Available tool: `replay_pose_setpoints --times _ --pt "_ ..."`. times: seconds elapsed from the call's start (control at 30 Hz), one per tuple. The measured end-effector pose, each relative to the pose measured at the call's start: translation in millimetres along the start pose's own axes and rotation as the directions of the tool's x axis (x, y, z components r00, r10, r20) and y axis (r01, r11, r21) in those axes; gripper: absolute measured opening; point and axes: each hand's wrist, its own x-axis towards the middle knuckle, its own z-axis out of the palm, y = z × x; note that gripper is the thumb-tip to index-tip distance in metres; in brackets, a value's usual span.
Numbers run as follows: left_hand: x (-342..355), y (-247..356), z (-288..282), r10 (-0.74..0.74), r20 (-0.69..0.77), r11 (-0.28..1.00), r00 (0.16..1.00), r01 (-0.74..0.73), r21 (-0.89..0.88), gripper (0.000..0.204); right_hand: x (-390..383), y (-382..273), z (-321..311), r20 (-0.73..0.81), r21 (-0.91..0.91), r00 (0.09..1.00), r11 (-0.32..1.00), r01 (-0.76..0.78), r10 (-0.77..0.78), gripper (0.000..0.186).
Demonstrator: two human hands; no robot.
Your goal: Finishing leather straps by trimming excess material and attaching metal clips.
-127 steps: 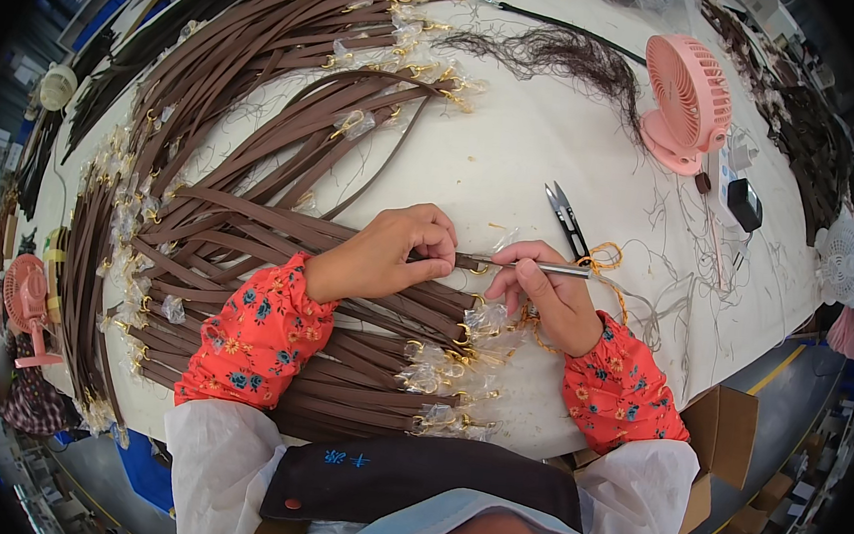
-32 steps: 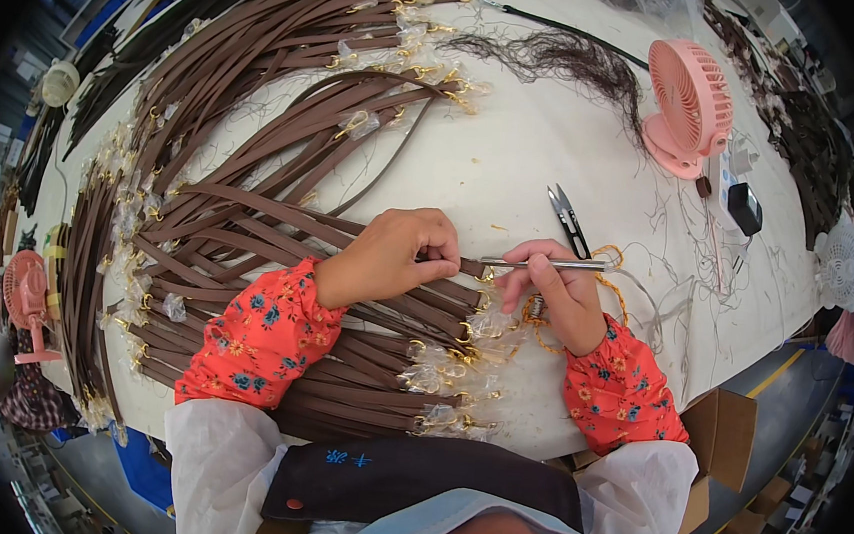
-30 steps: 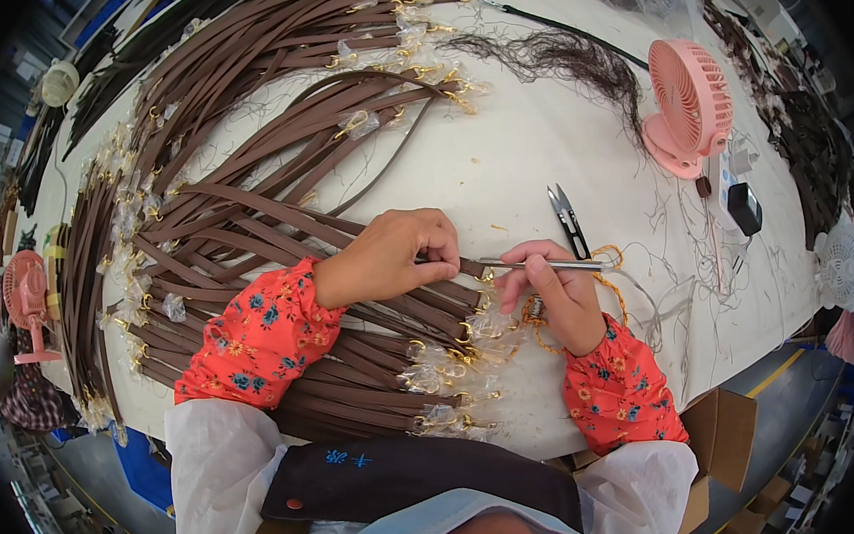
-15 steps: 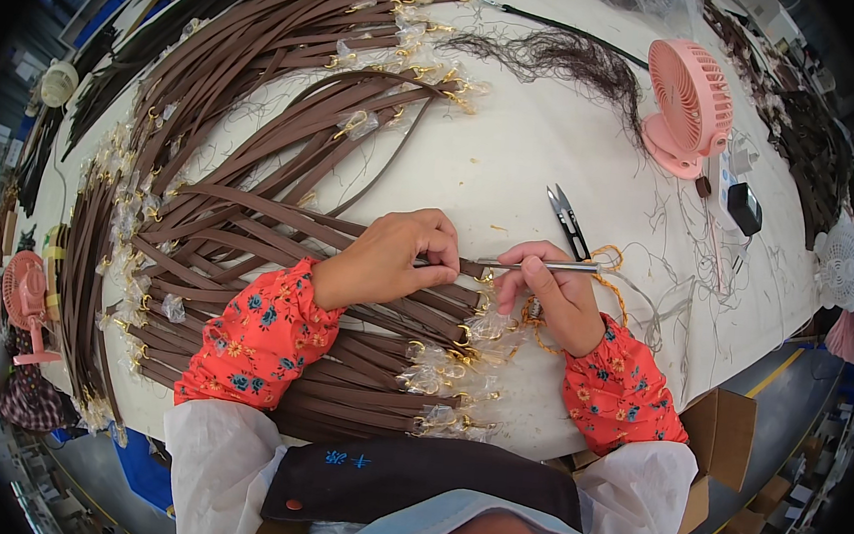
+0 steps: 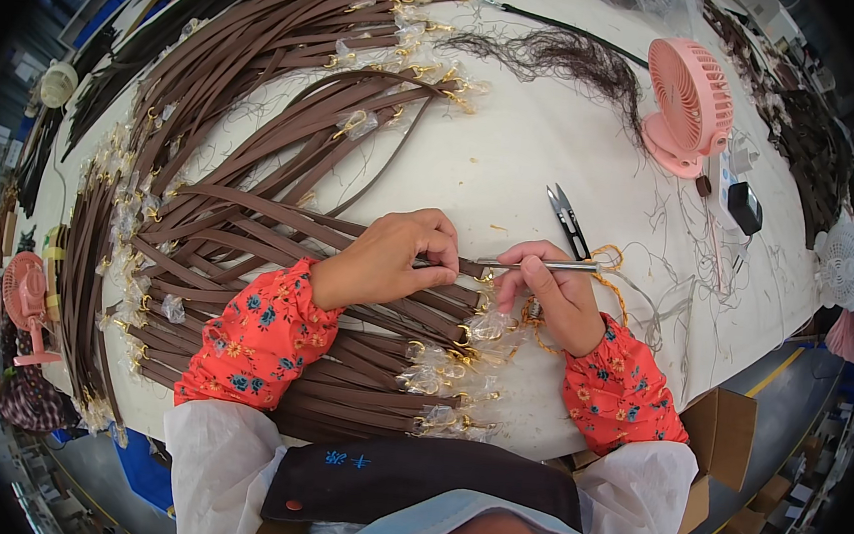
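Observation:
My left hand (image 5: 383, 256) is closed, thumb and fingers pinching the end of a brown strap (image 5: 471, 268) that has a gold clasp below it. In my right hand (image 5: 562, 308) is a slim silver pen-shaped metal tool (image 5: 572, 266), held between thumb and fingers. The tool's thin tip points left and meets the strap's end; whether it goes into the strap I cannot tell. Black thread snips (image 5: 568, 221) lie just beyond my right hand, blades apart. An orange twisted cord (image 5: 624, 305) lies beside that hand.
Many brown straps (image 5: 285, 160) with gold clasps in clear plastic cover the table's left side. A pink fan (image 5: 688, 99) stands far right, near a tangle of dark threads (image 5: 564, 55). Loose threads lie on the white tabletop (image 5: 516, 159). A cardboard box (image 5: 719, 438) sits below the right edge.

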Motion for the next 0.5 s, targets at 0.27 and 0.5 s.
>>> replay_pose_setpoints --times 0.27,0.5 --pt "0 8 2 -0.108 -0.001 0.994 0.994 0.108 -0.013 0.018 0 -1 0 -0.031 0.004 0.999 0.999 0.039 -0.039 0.033" --pt "-1 10 9 0.098 -0.071 0.927 0.993 -0.065 0.370 0.021 0 -6 3 -0.081 0.023 0.996 0.999 0.042 -0.040 0.033"
